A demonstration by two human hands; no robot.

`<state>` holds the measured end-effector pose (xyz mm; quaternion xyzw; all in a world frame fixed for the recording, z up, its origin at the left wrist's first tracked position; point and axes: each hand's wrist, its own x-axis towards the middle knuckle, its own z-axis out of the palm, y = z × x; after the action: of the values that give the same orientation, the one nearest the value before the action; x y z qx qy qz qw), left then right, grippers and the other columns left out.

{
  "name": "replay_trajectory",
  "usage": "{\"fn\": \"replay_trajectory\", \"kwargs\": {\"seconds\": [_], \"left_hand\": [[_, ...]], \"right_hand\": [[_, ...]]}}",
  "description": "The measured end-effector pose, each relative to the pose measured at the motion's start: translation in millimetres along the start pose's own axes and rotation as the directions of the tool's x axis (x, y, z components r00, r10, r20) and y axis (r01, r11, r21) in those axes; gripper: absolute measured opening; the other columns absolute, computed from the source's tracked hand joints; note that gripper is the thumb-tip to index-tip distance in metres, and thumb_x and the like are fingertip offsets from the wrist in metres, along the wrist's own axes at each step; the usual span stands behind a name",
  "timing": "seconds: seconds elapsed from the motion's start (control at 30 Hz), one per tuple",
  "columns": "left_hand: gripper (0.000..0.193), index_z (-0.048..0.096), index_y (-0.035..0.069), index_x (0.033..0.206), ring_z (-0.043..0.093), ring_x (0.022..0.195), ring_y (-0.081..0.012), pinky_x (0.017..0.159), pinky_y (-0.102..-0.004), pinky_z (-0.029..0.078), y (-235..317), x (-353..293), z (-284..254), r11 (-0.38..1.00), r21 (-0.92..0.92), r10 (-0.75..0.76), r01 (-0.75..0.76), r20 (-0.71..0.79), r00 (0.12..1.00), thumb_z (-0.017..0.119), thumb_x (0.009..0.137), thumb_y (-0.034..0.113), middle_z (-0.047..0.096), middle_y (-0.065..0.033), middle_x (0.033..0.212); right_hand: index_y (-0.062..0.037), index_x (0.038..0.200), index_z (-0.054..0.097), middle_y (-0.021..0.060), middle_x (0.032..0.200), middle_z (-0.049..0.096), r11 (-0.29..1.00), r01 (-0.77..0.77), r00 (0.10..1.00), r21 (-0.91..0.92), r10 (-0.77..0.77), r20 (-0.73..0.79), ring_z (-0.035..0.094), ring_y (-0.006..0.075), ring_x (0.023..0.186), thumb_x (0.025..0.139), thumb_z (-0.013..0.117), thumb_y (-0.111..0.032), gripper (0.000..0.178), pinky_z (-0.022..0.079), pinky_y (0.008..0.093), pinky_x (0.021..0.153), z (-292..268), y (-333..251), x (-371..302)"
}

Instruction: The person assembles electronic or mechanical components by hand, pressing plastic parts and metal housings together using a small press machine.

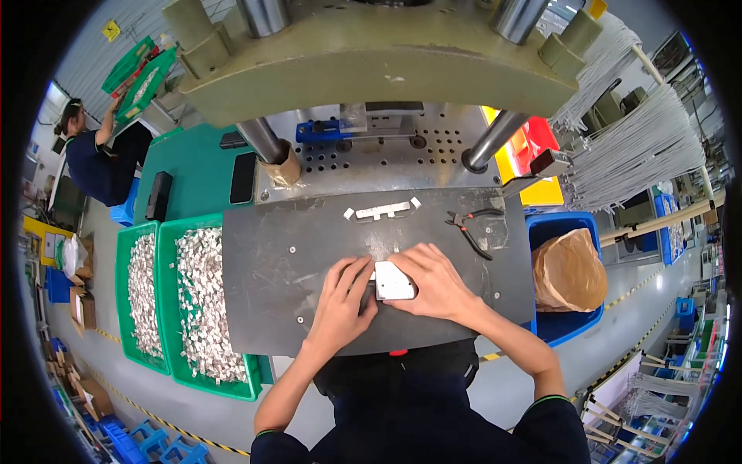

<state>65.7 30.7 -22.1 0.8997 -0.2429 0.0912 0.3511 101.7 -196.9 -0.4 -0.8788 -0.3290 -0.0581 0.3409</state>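
Note:
A white block-shaped piece [396, 281] with a slanted corner and small dark holes is between my hands, low over the dark grey work plate [270, 267]. Around its right side curls my right hand [434, 283], holding it. My left hand [342, 300] is closed at the block's left side, its fingertips by a small dark part that I cannot make out. Farther back on the plate lies a white strip-like part with thin wires and small end pieces [383, 209]. To the right of it rest cutting pliers [468, 230] with black and red handles.
Beyond the plate stands a press with a heavy upper beam [379, 81] and steel columns. Green trays [165, 298] of small metallic parts are at left, near a phone [243, 177]. At right is a blue bin [563, 333] with brown paper. A co-worker [104, 155] handles trays far left.

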Motion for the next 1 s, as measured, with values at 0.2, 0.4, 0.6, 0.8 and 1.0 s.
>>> {"fn": "replay_trajectory", "kwargs": {"seconds": [0.2, 0.4, 0.6, 0.8, 1.0], "left_hand": [[0.067, 0.066, -0.003, 0.132, 0.057, 0.133, -0.0396, 0.111, -0.0478, 0.05, 5.5, 1.6, 0.5, 0.999, -0.041, -0.02, 0.018, -0.041, 0.999, 0.078, 0.066, -0.004, 0.064, -0.0157, 0.138], [0.065, 0.068, -0.004, 0.129, 0.06, 0.128, -0.0388, 0.108, -0.0478, 0.053, 12.9, -7.7, 9.1, 0.993, -0.076, -0.093, 0.085, -0.105, 0.99, 0.084, 0.065, -0.003, 0.066, -0.0163, 0.132], [0.062, 0.071, -0.004, 0.123, 0.064, 0.114, -0.0361, 0.11, -0.0513, 0.053, 2.6, 4.0, -2.0, 0.998, -0.059, 0.002, -0.005, -0.054, 0.999, 0.089, 0.064, 0.0, 0.064, -0.0151, 0.116], [0.061, 0.072, -0.003, 0.121, 0.065, 0.108, -0.0352, 0.114, -0.0524, 0.051, -0.4, 12.2, -5.4, 0.999, -0.032, -0.027, 0.024, -0.094, 0.995, 0.093, 0.066, 0.009, 0.066, -0.0139, 0.112], [0.06, 0.072, -0.004, 0.121, 0.067, 0.105, -0.0333, 0.115, -0.0531, 0.05, -5.8, 29.3, -1.2, 0.999, 0.001, -0.034, 0.035, -0.143, 0.989, 0.094, 0.067, 0.012, 0.067, -0.013, 0.11]], "right_hand": [[-0.0053, 0.123, 0.07, 0.0072, 0.106, 0.056, 0.996, -0.053, 0.995, 0.074, 0.046, 0.083, 0.057, 0.0282, 0.1, 0.066, 0.094, -0.026, 0.065, 0.044, 0.0408, 0.088, -11.1, 0.8, 2.7], [-0.0059, 0.12, 0.07, 0.0066, 0.102, 0.053, 0.999, 0.024, 0.998, 0.035, -0.026, 0.05, 0.054, 0.0276, 0.095, 0.065, 0.094, -0.026, 0.064, 0.042, 0.0414, 0.085, -9.1, 3.8, 3.8], [-0.0047, 0.117, 0.071, 0.0067, 0.097, 0.054, 0.975, 0.185, 0.983, -0.124, -0.185, 0.01, 0.054, 0.028, 0.089, 0.059, 0.094, -0.026, 0.066, 0.044, 0.0418, 0.078, -16.0, -7.1, 5.0], [-0.0039, 0.112, 0.073, 0.0069, 0.09, 0.054, 0.977, 0.147, 0.973, -0.158, -0.171, -0.156, 0.055, 0.0278, 0.085, 0.053, 0.094, -0.025, 0.065, 0.047, 0.0408, 0.075, -40.9, 18.1, 13.9], [0.0045, 0.11, 0.075, 0.0106, 0.092, 0.054, 0.9, -0.419, 0.867, -0.119, 0.358, -0.347, 0.058, 0.0282, 0.088, 0.063, 0.097, -0.03, 0.062, 0.051, 0.0392, 0.081, -66.8, 110.2, 31.9]]}}
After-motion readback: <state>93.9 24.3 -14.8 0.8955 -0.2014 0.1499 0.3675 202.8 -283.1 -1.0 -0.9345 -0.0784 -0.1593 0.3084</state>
